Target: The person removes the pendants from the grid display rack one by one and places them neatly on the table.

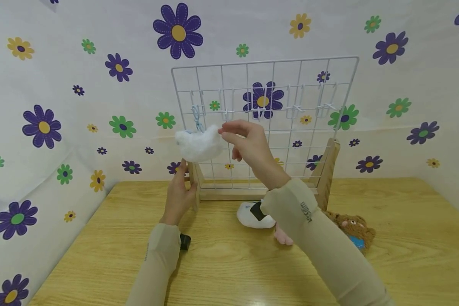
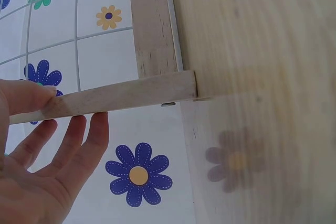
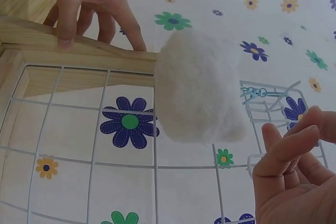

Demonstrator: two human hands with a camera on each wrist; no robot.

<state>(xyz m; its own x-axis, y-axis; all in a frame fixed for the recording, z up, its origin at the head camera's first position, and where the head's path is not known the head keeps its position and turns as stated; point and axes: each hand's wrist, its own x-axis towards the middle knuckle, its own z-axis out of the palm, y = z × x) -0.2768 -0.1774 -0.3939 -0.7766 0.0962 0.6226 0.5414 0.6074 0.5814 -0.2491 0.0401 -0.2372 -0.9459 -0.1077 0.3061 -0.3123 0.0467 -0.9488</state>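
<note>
A fluffy white plush charm hangs by a light-blue chain from a hook at the left of the white wire grid rack. My right hand is raised beside the plush's right end. In the right wrist view, its loosely bent fingers hold nothing, and a gap shows between them and the plush. Lower down, my left hand grips the rack's left wooden upright, thumb on one side and fingers on the other. The plush hides part of that upright in the head view.
Several more white hooks line the grid to the right. On the wooden table lie another white plush, a pink plush piece and a brown bear plush, partly behind my right sleeve. Flower-patterned cloth stands behind.
</note>
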